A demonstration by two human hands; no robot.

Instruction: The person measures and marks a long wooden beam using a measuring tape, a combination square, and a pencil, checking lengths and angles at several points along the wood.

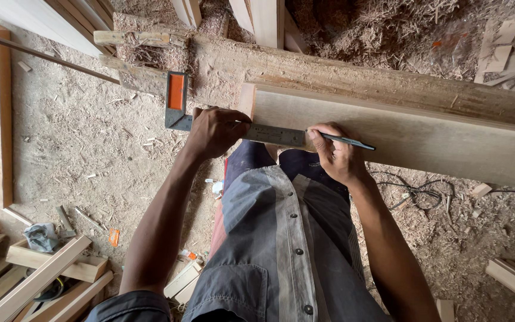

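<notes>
The left grip (214, 132) was clenched over the metal blade of a try square (177, 101), pressing it flat on the pale plank (424, 140). The right grip (336, 156) pinched a dark pencil (347, 141), its tip against the blade's edge. The plank lay along a rough beam (341, 74), with the square's orange-faced stock hanging off the plank's end above the sawdust-covered floor (84, 143).

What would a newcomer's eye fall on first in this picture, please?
The two hands at centre: the left hand presses a try square with an orange handle against a pale plank, while the right hand holds a pencil beside its blade. Sawdust covers the floor.
</notes>
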